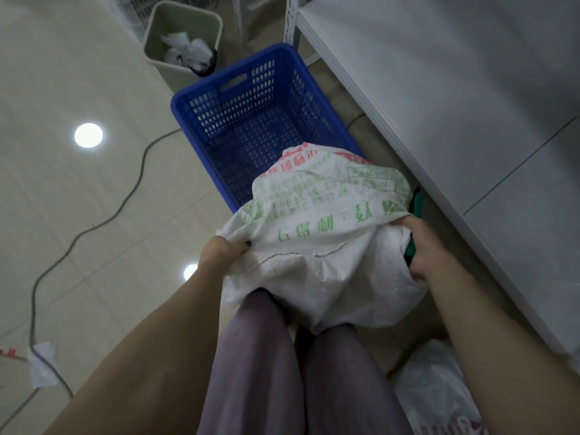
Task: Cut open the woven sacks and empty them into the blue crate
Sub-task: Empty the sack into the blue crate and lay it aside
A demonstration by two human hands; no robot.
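So the sack (326, 246) is bunched up over the near end of the crate (194, 98), white weave with green and red print. Its far end flops over the crate's near rim and the rest sits against the person's knees (257, 356). Both hands are clamped on it and well apart: the left hand (219, 252) has a fistful of fabric at the left edge, and the right hand (423, 246) is curled into the cloth on the right side. I can't tell whether it's been cut open, since the mouth isn't visible from here. The part of the crate you can see is just bare blue mesh with nothing in it, so I'd say the dumping hasn't really started and this looks like the tip-it-up stage. There's something green (416, 199) poking out just past the right hand, no idea if it's contents or something behind the sack. Down at the bottom right there's another whitish bag (439, 387) on the floor, so probably at least one more to do after this. Further out, a bin (157, 48) with crumpled paper sits just beyond the crate, a cable (131, 189) snakes over the floor on the left, and a white bench (439, 89) runs along the right.
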